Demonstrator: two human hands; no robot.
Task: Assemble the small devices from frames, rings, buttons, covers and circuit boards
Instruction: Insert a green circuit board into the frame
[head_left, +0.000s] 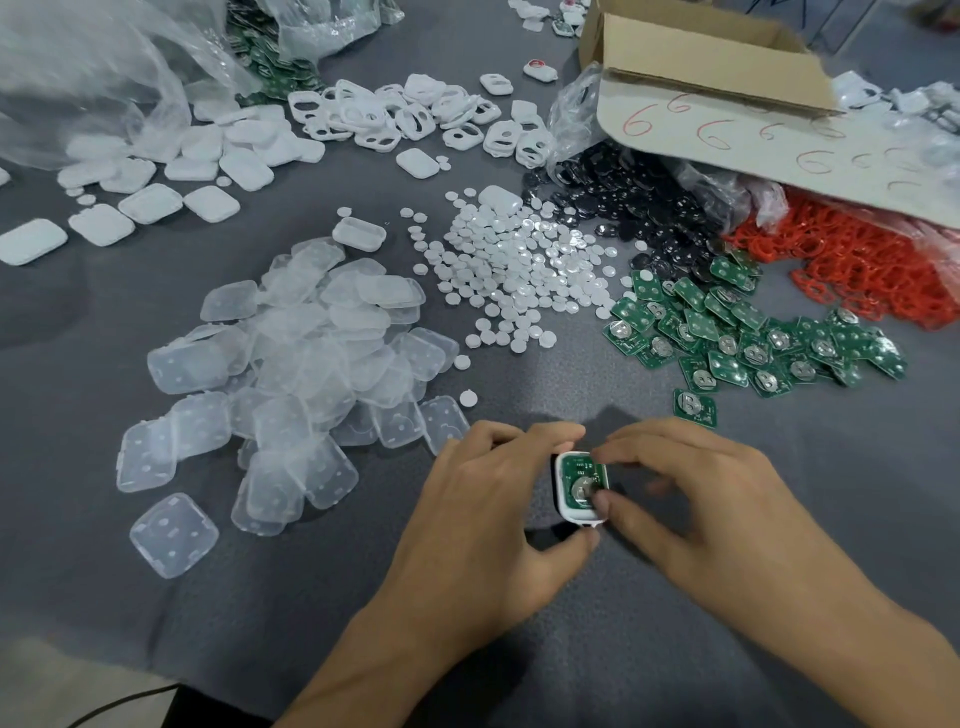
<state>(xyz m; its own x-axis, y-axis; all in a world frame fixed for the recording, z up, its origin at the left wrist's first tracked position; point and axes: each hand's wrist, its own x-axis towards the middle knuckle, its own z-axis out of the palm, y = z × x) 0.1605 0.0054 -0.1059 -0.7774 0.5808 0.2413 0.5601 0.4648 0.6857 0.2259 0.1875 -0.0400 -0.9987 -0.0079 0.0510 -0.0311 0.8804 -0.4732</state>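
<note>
A small white frame (566, 512) lies on the grey table near the front, with a green circuit board (582, 478) seated in it, its round silver battery holder facing up. My left hand (483, 525) grips the frame between forefinger at its top and thumb at its lower edge. My right hand (701, 499) pinches the board's right side with thumb and fingertips. Piles lie beyond: clear covers (306, 364), white round buttons (514, 270), green circuit boards (737, 332), black discs (618, 202), red rings (862, 265), white frames (410, 114).
White solid covers (156, 176) spread at the back left beside crumpled plastic bags (93, 67). A tipped cardboard box (727, 88) marked with red sixes lies at the back right. One loose board (695, 408) sits just beyond my right hand.
</note>
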